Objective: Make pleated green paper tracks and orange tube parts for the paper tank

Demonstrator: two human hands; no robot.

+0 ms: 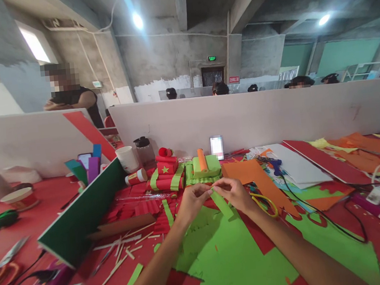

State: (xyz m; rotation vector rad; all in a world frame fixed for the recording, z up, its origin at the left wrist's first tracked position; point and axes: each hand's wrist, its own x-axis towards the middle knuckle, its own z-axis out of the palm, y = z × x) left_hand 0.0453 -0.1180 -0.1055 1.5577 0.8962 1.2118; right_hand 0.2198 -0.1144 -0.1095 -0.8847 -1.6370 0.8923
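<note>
My left hand (192, 201) and my right hand (234, 193) meet above the table, both pinching a narrow strip of green paper (222, 203) that hangs down between them. Its upper end is folded or rolled at my fingertips. Under my arms lies a large green paper sheet (228, 260) with cut edges on red paper. Just behind my hands stand a red paper tank with green bands and a yellow star (166, 174) and a green paper tank with an orange barrel (204, 166).
A green board (83, 215) leans at the left, with wooden sticks (126, 247) beside it. An orange sheet (257, 178), a blue glue gun (273, 165) with black cable, yellow scissors (265, 202), a paper cup (127, 158), a jar and a phone are nearby. People sit beyond the white partition.
</note>
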